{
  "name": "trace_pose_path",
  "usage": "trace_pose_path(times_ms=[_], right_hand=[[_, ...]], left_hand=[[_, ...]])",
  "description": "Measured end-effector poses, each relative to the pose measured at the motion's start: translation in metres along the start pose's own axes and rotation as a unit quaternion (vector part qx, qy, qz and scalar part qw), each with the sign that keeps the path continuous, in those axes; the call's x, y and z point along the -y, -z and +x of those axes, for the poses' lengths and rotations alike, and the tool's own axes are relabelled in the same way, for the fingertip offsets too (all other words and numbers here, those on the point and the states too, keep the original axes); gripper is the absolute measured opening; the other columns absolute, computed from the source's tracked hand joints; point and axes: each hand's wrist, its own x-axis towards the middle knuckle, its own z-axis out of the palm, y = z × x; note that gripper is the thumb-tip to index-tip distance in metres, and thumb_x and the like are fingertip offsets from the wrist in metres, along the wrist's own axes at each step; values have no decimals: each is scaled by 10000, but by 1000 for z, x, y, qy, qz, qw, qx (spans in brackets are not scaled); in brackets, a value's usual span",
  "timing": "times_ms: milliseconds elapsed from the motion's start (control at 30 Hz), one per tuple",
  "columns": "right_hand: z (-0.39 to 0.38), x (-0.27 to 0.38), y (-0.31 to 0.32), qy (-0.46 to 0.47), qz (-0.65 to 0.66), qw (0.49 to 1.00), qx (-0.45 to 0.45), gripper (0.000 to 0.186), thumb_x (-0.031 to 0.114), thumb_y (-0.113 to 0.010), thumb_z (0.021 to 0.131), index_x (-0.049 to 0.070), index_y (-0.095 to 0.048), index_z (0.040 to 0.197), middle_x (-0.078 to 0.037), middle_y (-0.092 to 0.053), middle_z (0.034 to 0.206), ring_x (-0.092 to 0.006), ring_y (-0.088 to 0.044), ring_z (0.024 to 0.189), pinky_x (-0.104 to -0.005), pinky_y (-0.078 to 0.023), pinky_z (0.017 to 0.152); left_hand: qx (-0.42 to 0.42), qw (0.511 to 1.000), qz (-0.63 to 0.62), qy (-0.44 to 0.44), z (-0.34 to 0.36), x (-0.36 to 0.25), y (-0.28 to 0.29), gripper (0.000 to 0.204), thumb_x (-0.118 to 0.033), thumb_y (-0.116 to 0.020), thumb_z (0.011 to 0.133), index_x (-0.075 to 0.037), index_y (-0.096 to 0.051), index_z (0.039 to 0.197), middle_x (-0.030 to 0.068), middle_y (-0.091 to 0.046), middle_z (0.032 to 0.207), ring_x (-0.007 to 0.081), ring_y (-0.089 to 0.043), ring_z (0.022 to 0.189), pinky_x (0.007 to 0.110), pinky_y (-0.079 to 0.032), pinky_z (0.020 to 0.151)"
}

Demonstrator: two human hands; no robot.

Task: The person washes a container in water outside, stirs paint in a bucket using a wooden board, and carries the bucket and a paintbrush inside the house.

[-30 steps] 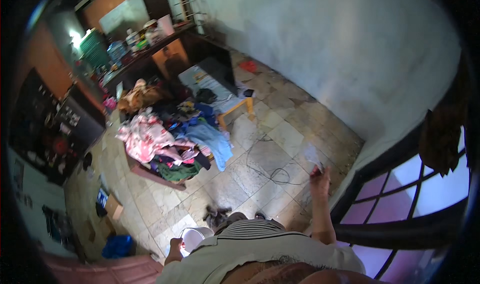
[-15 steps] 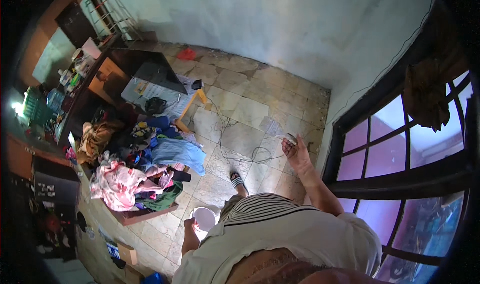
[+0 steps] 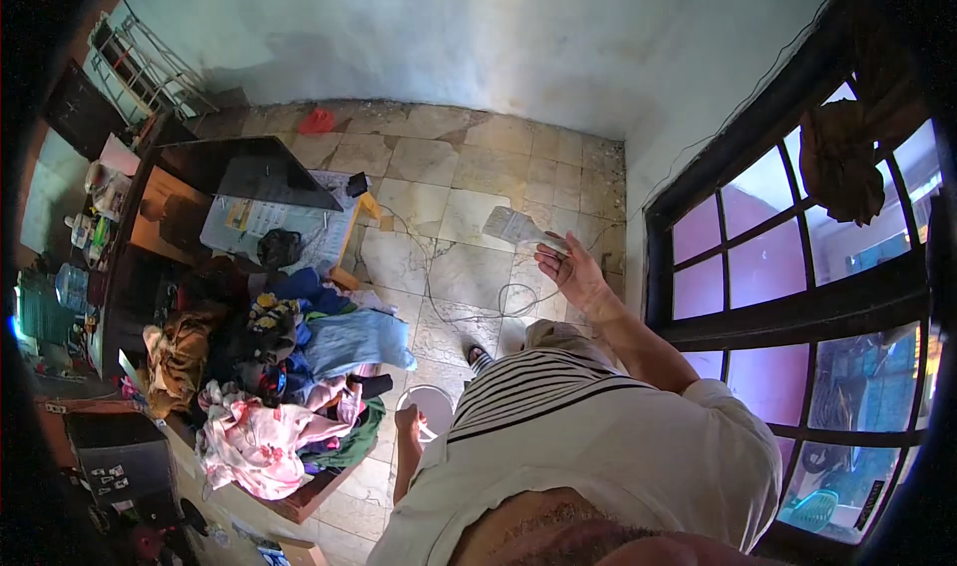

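My right hand point(image 3: 576, 273) is held out ahead of me, its thumb and fingers closed on the handle of a wide, flat paintbrush point(image 3: 512, 224). The brush's grey, broad end points left, over the floor tiles. Low on my left side, my left hand point(image 3: 410, 424) grips a white bucket point(image 3: 435, 399) at its edge or handle; exactly where is hard to make out. The bucket's contents look pale, and my shirt covers part of it.
To my left, a heap of clothes point(image 3: 339, 345) lies beside a low table point(image 3: 336, 242). A thin cable point(image 3: 467, 317) loops across the tiled floor point(image 3: 387, 257). Barred windows point(image 3: 766, 277) line the right side, next to a pale wall point(image 3: 429, 38). A ladder point(image 3: 145, 63) leans at the far left.
My right hand has turned, so the paintbrush shows broadside and points left. The bucket has shifted slightly right and up in view. One foot has stepped forward, and the whole view has swung.
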Motion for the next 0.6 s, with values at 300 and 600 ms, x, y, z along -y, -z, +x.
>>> trace_pose_path(times_ms=[300,600], right_hand=[[51,7,-21,-13,-9,1000,-23,480,411,-491,1013,18,-513,1289,-165,-630,1114,-249,-648,981,-361,-518,933],[145,50,13,3,42,999,-19,492,419,-505,1007,12,-508,1283,-146,-638,1076,-214,-647,957,-334,-545,872]], left_hand=[[50,985,66,-153,86,-93,-24,262,-208,-532,883,-1,-565,727,80,-562,592,168,-534,448,302,-458,434],[-11,986,-106,-130,78,-319,-143,482,-174,-614,845,35,-391,1218,103,-584,726,158,-547,512,298,-470,451]])
